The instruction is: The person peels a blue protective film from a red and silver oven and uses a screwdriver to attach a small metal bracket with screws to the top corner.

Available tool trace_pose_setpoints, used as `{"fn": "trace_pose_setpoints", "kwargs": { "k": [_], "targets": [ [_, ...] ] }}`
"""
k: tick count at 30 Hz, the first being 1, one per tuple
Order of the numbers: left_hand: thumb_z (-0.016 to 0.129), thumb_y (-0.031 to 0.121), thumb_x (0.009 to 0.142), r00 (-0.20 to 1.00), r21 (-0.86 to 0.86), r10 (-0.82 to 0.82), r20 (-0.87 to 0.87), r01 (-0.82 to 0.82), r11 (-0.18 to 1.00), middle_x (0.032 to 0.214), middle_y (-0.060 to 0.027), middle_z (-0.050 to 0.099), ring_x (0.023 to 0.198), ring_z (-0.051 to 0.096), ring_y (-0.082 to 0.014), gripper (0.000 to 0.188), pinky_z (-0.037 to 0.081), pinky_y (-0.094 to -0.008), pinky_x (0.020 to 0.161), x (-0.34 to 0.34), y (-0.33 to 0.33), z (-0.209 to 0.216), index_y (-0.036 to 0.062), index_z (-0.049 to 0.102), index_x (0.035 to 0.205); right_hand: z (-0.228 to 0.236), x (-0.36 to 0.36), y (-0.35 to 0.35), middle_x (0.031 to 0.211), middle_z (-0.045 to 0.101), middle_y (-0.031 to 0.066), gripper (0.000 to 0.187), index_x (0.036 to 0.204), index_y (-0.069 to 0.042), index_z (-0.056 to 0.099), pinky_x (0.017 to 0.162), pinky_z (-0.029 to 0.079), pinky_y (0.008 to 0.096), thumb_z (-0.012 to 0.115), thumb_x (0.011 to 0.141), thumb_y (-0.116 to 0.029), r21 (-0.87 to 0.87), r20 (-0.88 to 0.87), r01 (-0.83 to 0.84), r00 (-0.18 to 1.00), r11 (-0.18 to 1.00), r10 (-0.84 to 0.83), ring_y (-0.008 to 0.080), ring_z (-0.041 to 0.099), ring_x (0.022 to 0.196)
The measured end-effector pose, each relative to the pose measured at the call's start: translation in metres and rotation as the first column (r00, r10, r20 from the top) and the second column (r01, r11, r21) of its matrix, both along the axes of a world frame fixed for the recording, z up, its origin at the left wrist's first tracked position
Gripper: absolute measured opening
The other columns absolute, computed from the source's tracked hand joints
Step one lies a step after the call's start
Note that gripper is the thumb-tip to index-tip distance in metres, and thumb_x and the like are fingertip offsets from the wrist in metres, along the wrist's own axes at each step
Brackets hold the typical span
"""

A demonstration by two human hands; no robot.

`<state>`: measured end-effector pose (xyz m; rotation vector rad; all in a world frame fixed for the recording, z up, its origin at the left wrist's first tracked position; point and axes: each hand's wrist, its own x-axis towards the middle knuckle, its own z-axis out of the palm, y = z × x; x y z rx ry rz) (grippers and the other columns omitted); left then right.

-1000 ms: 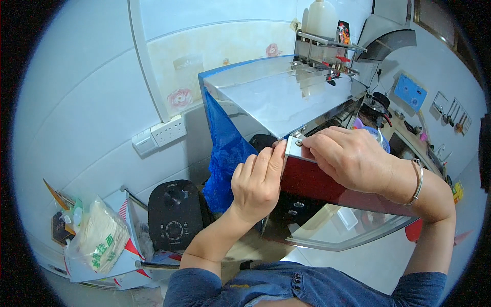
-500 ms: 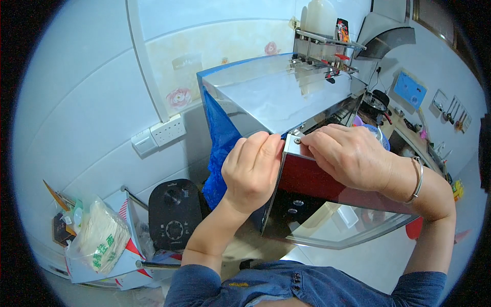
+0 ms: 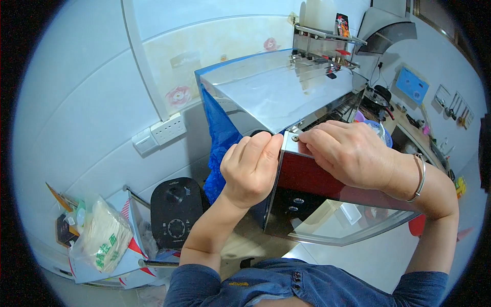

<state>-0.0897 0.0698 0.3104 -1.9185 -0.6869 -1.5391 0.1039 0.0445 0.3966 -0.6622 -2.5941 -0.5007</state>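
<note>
A steel cabinet (image 3: 245, 82) stands in front of me, with blue plastic film (image 3: 219, 138) hanging on its left side. Its dark red, partly glazed door (image 3: 317, 176) is swung toward me. At the door's top left corner sits a pale metal plate with a screw (image 3: 295, 138). My left hand (image 3: 251, 166) is closed at the door's side edge, fingertips against the corner. Just right of the screw, my right hand (image 3: 353, 153) is closed in a pinch over the door's top edge. What its fingertips hold is hidden.
A black induction cooker (image 3: 176, 215) stands at lower left, beside a bag of noodles (image 3: 105, 238). A power strip (image 3: 169, 128) is on the wall. On the cabinet stands a steel rack (image 3: 327, 38). Far right are a pan (image 3: 376, 100) and hanging utensils (image 3: 455, 110).
My view has shifted slightly. Both hands stay at the door corner, with the right fingers still beside the screw. Nothing has been let go.
</note>
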Motion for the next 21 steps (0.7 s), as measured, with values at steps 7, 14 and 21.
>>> {"fn": "trace_pose_setpoints", "kwargs": {
  "k": [7, 14, 21],
  "targets": [
    [0.061, -0.007, 0.063, 0.996, -0.115, 0.089, -0.004, -0.088, 0.989, 0.079, -0.0108, 0.055, 0.065, 0.056, -0.0283, 0.024, 0.046, -0.0362, 0.056, 0.008, -0.008, 0.008, 0.0019, 0.06, 0.085, 0.004, 0.002, -0.003, 0.076, 0.06, 0.0089, 0.014, 0.092, -0.002, 0.056, 0.056, 0.051, 0.0348, 0.061, 0.078, -0.003, -0.041, 0.064, 0.065, 0.996, 0.997, -0.062, 0.0263, 0.063, 0.069],
    [0.061, -0.009, 0.075, 0.957, -0.273, -0.251, 0.147, 0.283, 0.919, 0.08, -0.0132, 0.054, 0.069, 0.054, -0.0285, 0.014, 0.044, -0.0326, 0.059, -0.001, -0.003, -0.008, -0.0004, 0.056, 0.084, 0.003, 0.003, -0.001, 0.076, 0.06, 0.0084, 0.014, 0.092, -0.002, 0.056, 0.057, 0.051, 0.0346, 0.061, 0.079, -0.002, -0.062, 0.037, 0.052, 0.998, 0.997, -0.05, 0.0264, 0.062, 0.069],
    [0.069, -0.003, 0.077, 0.897, -0.2, -0.283, 0.339, 0.363, 0.91, 0.08, -0.0115, 0.059, 0.067, 0.059, -0.0255, 0.012, 0.048, -0.0313, 0.058, 0.001, -0.015, -0.015, 0.0, 0.064, 0.088, 0.004, 0.001, -0.002, 0.077, 0.062, 0.0089, 0.014, 0.094, -0.002, 0.057, 0.056, 0.051, 0.0346, 0.06, 0.081, -0.002, -0.073, 0.018, 0.025, 1.0, 0.997, -0.024, 0.026, 0.063, 0.068]
  ]
}}
